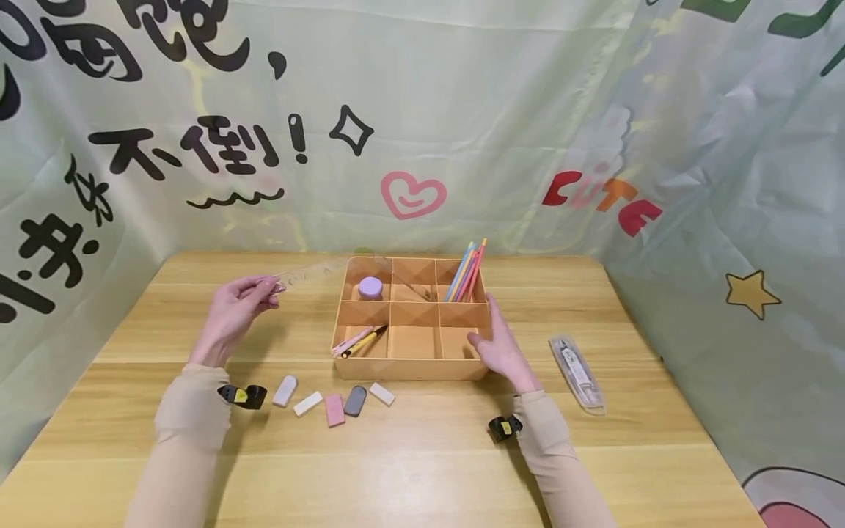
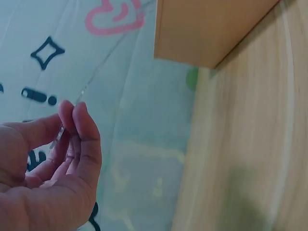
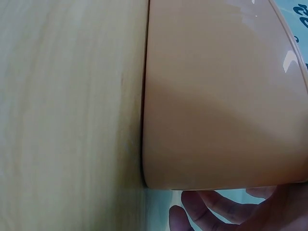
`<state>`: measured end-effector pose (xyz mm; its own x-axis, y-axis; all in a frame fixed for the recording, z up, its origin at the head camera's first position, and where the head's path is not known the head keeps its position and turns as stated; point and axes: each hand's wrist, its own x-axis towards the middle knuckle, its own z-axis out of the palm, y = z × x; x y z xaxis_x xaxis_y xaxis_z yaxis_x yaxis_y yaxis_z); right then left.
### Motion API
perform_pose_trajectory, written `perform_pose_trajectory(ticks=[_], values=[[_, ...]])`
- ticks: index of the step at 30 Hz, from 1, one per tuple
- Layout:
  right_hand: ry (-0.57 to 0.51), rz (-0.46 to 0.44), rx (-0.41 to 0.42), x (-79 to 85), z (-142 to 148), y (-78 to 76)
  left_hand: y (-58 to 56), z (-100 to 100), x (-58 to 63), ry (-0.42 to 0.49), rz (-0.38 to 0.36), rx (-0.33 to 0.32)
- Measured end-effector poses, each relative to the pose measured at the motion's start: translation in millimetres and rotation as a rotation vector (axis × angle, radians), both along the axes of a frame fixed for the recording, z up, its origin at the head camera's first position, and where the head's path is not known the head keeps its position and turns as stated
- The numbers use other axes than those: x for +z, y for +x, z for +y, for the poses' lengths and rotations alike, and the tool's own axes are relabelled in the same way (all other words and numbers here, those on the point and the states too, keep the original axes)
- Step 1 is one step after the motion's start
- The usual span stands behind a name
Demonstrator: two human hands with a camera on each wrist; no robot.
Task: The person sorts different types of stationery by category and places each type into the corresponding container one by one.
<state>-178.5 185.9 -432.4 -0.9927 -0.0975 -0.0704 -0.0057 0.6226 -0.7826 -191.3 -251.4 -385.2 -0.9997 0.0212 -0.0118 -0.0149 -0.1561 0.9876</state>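
My left hand [image 1: 239,312] pinches one end of a clear ruler [image 1: 310,273] between thumb and fingertips. The ruler stretches rightward over the back left of an orange-tan desk organizer [image 1: 409,369]; the left wrist view shows it nearly edge-on as a thin line. My right hand [image 1: 499,345] grips the organizer's right wall, thumb over the rim at the front right compartment. Inside the organizer, a purple-lidded round container [image 1: 370,287] sits back left. Colored pencils [image 1: 466,273] lean in the back right compartment, and several pens [image 1: 361,342] lie front left.
Several erasers lie before the organizer: white ones [image 1: 284,391], a pink one [image 1: 334,410] and a dark grey one [image 1: 355,401]. A clear-cased, long item [image 1: 577,374] lies to the right. A printed cloth [image 1: 462,132] hangs behind and beside the wooden table [image 1: 409,469].
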Motion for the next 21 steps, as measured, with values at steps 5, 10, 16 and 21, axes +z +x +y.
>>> perform_pose_trajectory(ticks=[5, 10, 16, 21], values=[[0.003, 0.0, -0.004, 1.5, 0.9, -0.3, -11.5, 19.3, 11.8, -0.041, 0.006, -0.084], [-0.007, -0.006, -0.004, 2.2, 0.5, 0.0, -26.7, 41.8, 25.1, -0.142, 0.019, -0.147], [-0.017, -0.001, -0.001, 2.4, -1.2, 0.4, -44.8, 64.4, 35.9, -0.262, 0.006, -0.203], [-0.013, -0.005, 0.003, 1.5, -1.0, 0.5, -56.5, 79.8, 38.9, -0.297, -0.042, -0.227]])
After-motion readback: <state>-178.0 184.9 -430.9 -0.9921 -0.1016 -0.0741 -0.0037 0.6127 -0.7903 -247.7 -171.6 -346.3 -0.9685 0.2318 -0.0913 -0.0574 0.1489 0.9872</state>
